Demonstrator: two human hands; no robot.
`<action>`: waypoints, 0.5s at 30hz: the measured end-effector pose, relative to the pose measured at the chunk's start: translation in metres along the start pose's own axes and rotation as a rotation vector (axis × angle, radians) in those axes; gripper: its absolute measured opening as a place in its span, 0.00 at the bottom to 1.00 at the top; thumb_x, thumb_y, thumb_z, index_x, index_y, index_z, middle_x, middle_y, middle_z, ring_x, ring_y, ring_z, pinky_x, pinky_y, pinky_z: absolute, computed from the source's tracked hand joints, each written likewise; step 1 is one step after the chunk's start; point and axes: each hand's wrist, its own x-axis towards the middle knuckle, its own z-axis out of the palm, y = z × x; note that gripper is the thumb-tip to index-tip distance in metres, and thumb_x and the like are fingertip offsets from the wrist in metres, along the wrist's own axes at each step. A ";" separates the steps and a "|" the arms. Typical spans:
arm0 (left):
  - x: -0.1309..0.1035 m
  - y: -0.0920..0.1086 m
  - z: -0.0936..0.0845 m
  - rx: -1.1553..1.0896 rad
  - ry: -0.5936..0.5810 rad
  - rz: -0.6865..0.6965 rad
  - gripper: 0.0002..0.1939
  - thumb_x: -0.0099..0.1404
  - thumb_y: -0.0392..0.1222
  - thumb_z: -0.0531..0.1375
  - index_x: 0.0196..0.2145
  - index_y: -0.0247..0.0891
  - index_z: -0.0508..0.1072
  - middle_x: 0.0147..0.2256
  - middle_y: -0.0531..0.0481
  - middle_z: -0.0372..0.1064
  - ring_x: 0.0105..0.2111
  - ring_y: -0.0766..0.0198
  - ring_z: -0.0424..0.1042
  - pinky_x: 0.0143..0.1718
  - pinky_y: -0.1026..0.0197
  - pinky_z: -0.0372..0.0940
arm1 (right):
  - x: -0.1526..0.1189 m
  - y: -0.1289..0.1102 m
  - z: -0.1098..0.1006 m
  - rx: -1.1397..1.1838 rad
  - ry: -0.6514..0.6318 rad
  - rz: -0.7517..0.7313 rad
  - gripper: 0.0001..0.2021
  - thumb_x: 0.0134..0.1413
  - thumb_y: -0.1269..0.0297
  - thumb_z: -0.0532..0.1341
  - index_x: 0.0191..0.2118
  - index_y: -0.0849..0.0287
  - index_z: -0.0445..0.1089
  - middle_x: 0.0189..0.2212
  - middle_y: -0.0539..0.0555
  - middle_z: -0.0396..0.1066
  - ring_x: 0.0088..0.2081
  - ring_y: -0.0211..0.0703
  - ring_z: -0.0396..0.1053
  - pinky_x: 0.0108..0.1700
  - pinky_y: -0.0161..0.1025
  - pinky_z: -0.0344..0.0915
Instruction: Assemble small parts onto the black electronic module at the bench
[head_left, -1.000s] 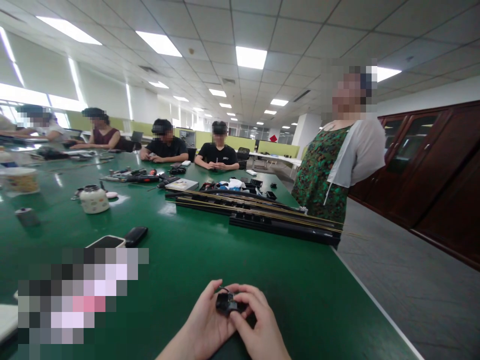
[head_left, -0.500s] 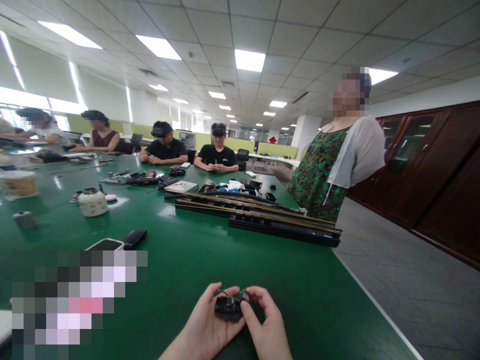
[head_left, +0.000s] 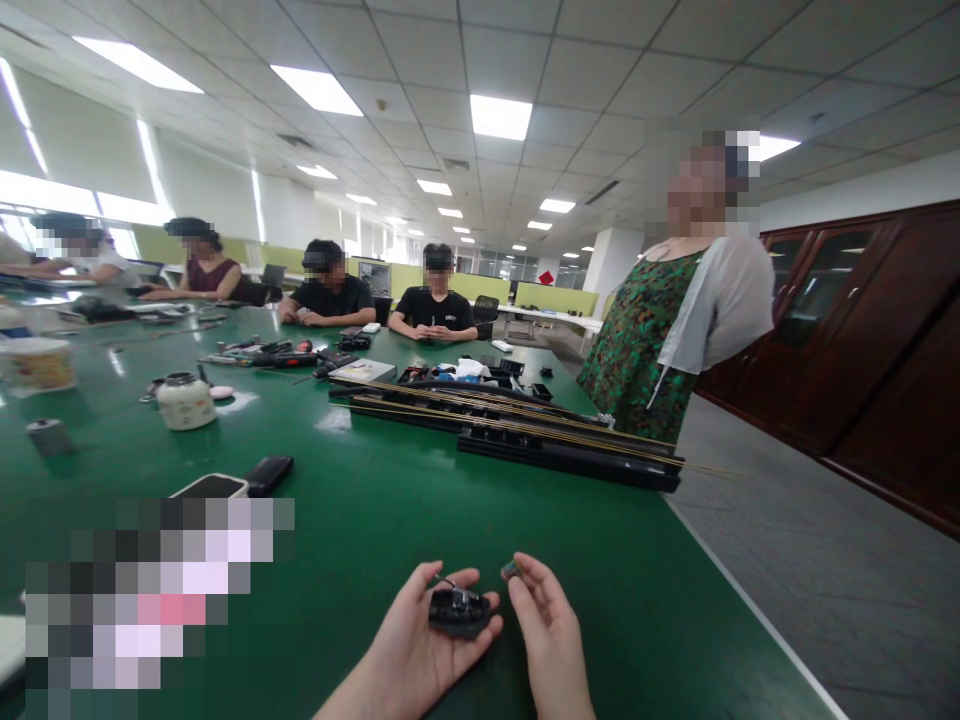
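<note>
A black plastic housing [head_left: 459,612] with small dark parts and a short wire in it lies in my left hand [head_left: 424,635], whose fingers curl around it, palm up. My right hand [head_left: 546,625] is just to the right, apart from the housing. Its thumb and forefinger pinch a small greenish part [head_left: 511,571], too small to make out fully. Both hands are above the green table [head_left: 360,530] near its front edge.
Long black rails [head_left: 570,460] with thin brass-coloured rods lie across the table ahead. A white jar [head_left: 187,402], a phone [head_left: 214,487], a grey cylinder [head_left: 48,438] and tools [head_left: 262,355] are at left. A person [head_left: 645,320] stands at right; several others sit beyond.
My right hand has moved away from the housing to the right, with the small part pinched in its fingertips. My left hand has stayed nearly still around the housing.
</note>
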 end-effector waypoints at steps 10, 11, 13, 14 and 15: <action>-0.001 0.001 0.002 0.010 0.014 -0.001 0.19 0.53 0.48 0.56 0.39 0.33 0.62 0.35 0.32 0.70 0.34 0.47 0.72 0.36 0.56 0.64 | 0.002 0.005 0.000 0.152 0.068 0.173 0.22 0.37 0.53 0.65 0.40 0.59 0.69 0.36 0.55 0.74 0.41 0.47 0.69 0.41 0.38 0.63; -0.001 0.001 0.002 0.007 0.016 -0.002 0.19 0.53 0.48 0.56 0.39 0.33 0.63 0.35 0.32 0.70 0.34 0.47 0.72 0.36 0.56 0.64 | 0.002 0.006 0.000 0.171 0.074 0.190 0.22 0.38 0.54 0.65 0.41 0.59 0.68 0.37 0.54 0.73 0.41 0.46 0.69 0.40 0.37 0.63; -0.001 0.001 0.002 0.000 0.015 -0.007 0.18 0.53 0.48 0.56 0.38 0.33 0.63 0.35 0.32 0.70 0.35 0.47 0.72 0.36 0.56 0.65 | 0.001 0.005 0.000 0.210 0.085 0.217 0.21 0.38 0.55 0.65 0.41 0.58 0.68 0.36 0.54 0.73 0.40 0.44 0.69 0.38 0.36 0.63; 0.000 0.001 0.002 -0.004 0.013 -0.007 0.18 0.53 0.48 0.56 0.37 0.32 0.64 0.35 0.32 0.70 0.35 0.47 0.72 0.36 0.56 0.65 | 0.001 0.004 0.001 0.230 0.091 0.230 0.21 0.37 0.55 0.65 0.40 0.58 0.68 0.35 0.53 0.74 0.39 0.43 0.69 0.37 0.35 0.64; 0.000 0.001 0.002 -0.008 0.012 -0.007 0.18 0.53 0.48 0.56 0.37 0.32 0.64 0.35 0.32 0.70 0.35 0.47 0.72 0.36 0.56 0.65 | 0.001 0.004 0.001 0.248 0.100 0.233 0.21 0.36 0.55 0.66 0.40 0.58 0.68 0.34 0.52 0.74 0.38 0.42 0.69 0.35 0.34 0.64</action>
